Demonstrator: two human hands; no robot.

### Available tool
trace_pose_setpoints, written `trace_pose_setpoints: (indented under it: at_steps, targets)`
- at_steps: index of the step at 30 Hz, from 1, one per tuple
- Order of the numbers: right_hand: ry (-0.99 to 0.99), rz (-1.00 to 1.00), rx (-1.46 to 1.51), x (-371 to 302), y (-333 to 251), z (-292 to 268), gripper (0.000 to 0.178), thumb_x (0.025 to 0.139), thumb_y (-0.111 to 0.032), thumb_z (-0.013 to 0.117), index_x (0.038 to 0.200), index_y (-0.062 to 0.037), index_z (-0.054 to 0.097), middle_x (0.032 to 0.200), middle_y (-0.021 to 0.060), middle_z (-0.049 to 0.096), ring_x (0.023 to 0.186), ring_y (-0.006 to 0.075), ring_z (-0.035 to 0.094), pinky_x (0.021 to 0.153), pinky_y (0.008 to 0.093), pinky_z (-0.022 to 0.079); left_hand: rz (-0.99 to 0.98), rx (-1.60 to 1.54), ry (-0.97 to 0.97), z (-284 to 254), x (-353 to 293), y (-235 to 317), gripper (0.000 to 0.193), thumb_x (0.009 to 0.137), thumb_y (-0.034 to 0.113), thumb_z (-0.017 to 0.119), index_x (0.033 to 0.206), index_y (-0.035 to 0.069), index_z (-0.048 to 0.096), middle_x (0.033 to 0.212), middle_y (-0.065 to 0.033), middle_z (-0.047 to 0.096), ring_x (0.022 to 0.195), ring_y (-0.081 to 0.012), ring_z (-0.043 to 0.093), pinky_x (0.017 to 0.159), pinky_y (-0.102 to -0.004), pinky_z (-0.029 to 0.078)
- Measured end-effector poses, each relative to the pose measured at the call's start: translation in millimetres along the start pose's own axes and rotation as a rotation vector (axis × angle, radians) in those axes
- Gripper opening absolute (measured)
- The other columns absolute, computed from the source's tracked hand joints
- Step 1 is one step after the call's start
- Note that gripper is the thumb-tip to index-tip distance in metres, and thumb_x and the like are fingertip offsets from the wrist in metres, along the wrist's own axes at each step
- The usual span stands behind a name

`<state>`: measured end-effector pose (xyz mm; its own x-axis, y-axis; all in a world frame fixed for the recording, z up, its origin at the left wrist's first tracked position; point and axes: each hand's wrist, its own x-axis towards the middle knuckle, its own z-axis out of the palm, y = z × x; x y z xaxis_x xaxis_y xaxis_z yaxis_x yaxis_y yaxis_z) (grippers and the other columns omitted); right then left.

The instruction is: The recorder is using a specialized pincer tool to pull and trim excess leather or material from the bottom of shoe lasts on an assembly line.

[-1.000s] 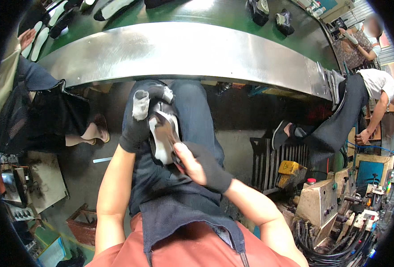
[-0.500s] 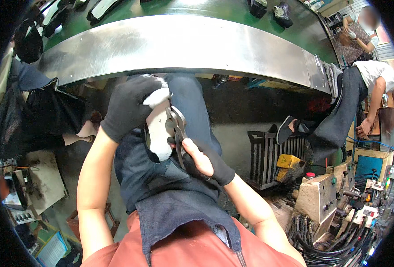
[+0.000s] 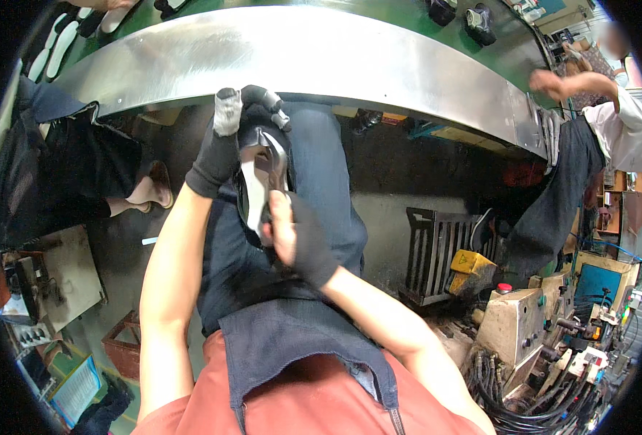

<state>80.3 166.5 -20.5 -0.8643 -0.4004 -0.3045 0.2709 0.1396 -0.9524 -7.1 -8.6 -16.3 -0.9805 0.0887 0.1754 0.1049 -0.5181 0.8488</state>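
Observation:
On my lap lies a dark shoe with a whitish underside (image 3: 254,190) turned up. My left hand (image 3: 223,148), in a black glove with light tape on the fingertips, grips its far end. The fingers curl over that end while the thumb stands up, away from the sole. Metal pincers (image 3: 276,161) are in my right hand (image 3: 303,235), closed around the handles. Their jaws lie over the far part of the shoe; whether they bite its edge I cannot make out. My right hand wears a black glove with the thumb bare.
Beyond my knees runs a metal ledge (image 3: 284,54) beside a green conveyor (image 3: 379,18) bearing dark shoes (image 3: 480,25). Co-workers sit left and right. A slatted rack (image 3: 429,261), a yellow box (image 3: 471,270) and a machine with cables (image 3: 513,322) stand at my right.
The pincers moved from the shoe's right side toward its far end. My left hand shifted and its thumb lifted. The right co-worker's arm rose toward the ledge. Items on the conveyor shifted.

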Motion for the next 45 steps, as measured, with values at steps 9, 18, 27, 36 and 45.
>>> trace_pose_setpoints:
  at_steps: [9, 18, 27, 36, 45]
  targets:
    - [-0.335, -0.594, -0.588, -79.8, 47.3, -44.0, 0.029, 0.093, -0.026, 0.056, 0.107, -0.0015, 0.063, 0.101, 0.0178, 0.064, 0.093, 0.0362, 0.061, 0.078, 0.0444, 0.048, -0.198, 0.398, 0.313, 82.8, -95.6, 47.8, 0.057, 0.094, 0.047, 0.049, 0.124, -0.002, 0.052, 0.112, -0.0191, 0.064, 0.106, -0.0283, 0.063, 0.097, -0.0398, 0.048]
    - [-0.466, -0.767, -0.811, -109.2, 58.8, -72.8, 0.045, 0.076, -0.040, 0.065, 0.093, 0.0010, 0.057, 0.115, 0.0199, 0.057, 0.107, 0.0379, 0.059, 0.081, 0.0434, 0.050, -0.134, -0.100, 0.357, 89.3, -157.7, 8.0, 0.059, 0.093, 0.032, 0.056, 0.141, 0.003, 0.036, 0.119, -0.0154, 0.056, 0.116, -0.0259, 0.055, 0.106, -0.0415, 0.039]
    - [-0.576, -0.561, -0.654, -110.6, 30.6, -87.0, 0.046, 0.084, -0.044, 0.061, 0.097, -0.0002, 0.058, 0.116, 0.0174, 0.057, 0.108, 0.0365, 0.058, 0.087, 0.0450, 0.048, 0.027, 0.569, 0.070, 81.5, -155.1, 33.8, 0.072, 0.067, 0.046, 0.077, 0.121, 0.003, 0.055, 0.127, -0.0172, 0.056, 0.125, -0.0334, 0.048, 0.112, -0.0509, 0.025]
    - [-0.271, -0.220, -0.381, -65.8, -50.1, -62.1, 0.028, 0.099, -0.030, 0.050, 0.095, -0.0049, 0.062, 0.070, 0.0046, 0.061, 0.065, 0.0127, 0.057, 0.065, 0.0288, 0.045, -0.401, -0.405, 0.366, 35.2, -117.1, -23.1, 0.069, 0.099, 0.056, 0.031, 0.143, 0.003, 0.035, 0.135, -0.0196, 0.050, 0.119, -0.0291, 0.054, 0.102, -0.0427, 0.045]
    - [-0.292, 0.363, 0.127, 42.7, -15.0, -96.3, 0.059, 0.100, -0.055, 0.037, 0.104, -0.0013, 0.062, 0.081, 0.0126, 0.067, 0.064, 0.0200, 0.065, 0.064, 0.0342, 0.056, -0.514, 0.671, 0.337, 30.0, -92.0, -34.2, 0.066, 0.079, 0.020, 0.066, 0.137, -0.002, 0.043, 0.123, -0.0265, 0.058, 0.098, -0.0381, 0.066, 0.085, -0.0425, 0.052]
